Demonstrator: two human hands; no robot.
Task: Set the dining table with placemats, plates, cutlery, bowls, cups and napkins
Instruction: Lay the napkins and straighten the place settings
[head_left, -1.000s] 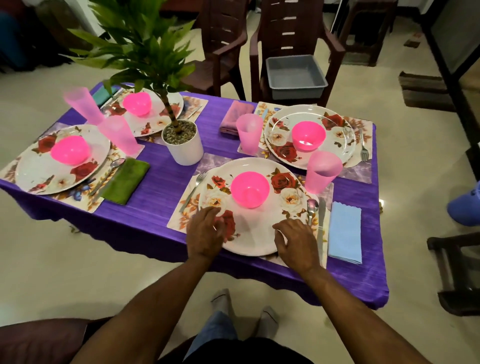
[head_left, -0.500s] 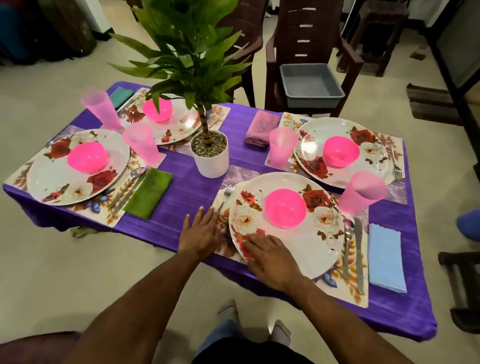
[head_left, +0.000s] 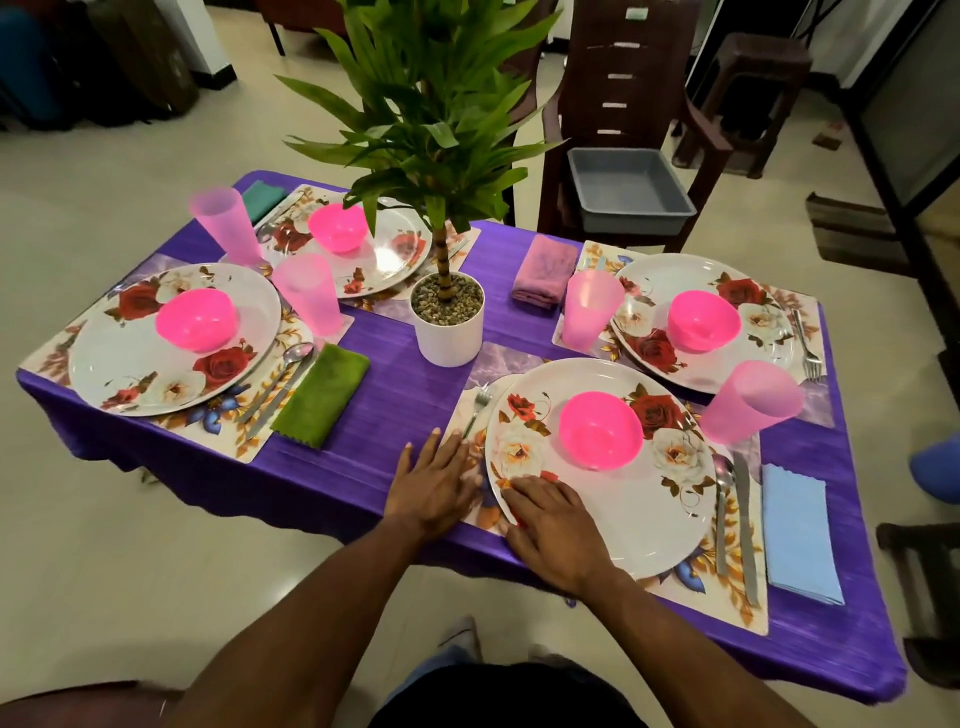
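Hands flat, fingers straight: left hand (head_left: 435, 486) presses the placemat (head_left: 470, 452), right hand (head_left: 553, 522) rests on the floral plate (head_left: 623, 514).

Floral plate (head_left: 618, 499) on placemat (head_left: 727, 587)

The potted plant (head_left: 448, 317) stands mid-table, its leaves spreading high over the cloth and blocking a straight reach across. Left of the plant, bare purple tablecloth (head_left: 395, 415) runs down to the near edge, between the green napkin (head_left: 322, 395) and the near placemat (head_left: 467, 431). Right of the plant, a narrow bare strip leads to the pink napkin (head_left: 544, 270). Beyond that stands a pink cup (head_left: 589, 309).
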